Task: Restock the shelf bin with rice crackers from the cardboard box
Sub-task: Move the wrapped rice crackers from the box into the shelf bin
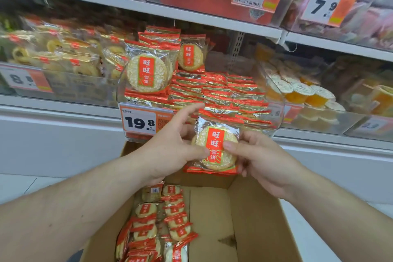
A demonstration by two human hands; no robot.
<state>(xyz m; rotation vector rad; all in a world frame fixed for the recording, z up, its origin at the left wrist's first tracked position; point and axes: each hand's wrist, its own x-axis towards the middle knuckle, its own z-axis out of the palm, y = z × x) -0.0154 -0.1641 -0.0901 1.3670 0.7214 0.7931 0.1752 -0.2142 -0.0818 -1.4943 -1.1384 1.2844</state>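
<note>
Above a cardboard box of loose cracker packs, left hand and right hand pinch a small stack of rice cracker packets, fingers clamped, before the well-filled clear shelf bin.

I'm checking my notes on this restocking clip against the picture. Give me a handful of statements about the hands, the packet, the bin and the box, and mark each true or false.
1. Both hands hold one rice cracker packet between them. True: the left hand and the right hand each grip a side.
2. The packet already lies inside the clear shelf bin. False: it is held in front of the bin, below its rim.
3. The cardboard box is empty. False: packets lie along its left side.
4. The price tag on the bin's front reads 19.8. True.
5. The bin holds no packets yet. False: it is stacked with many, some standing upright at the left.
</note>
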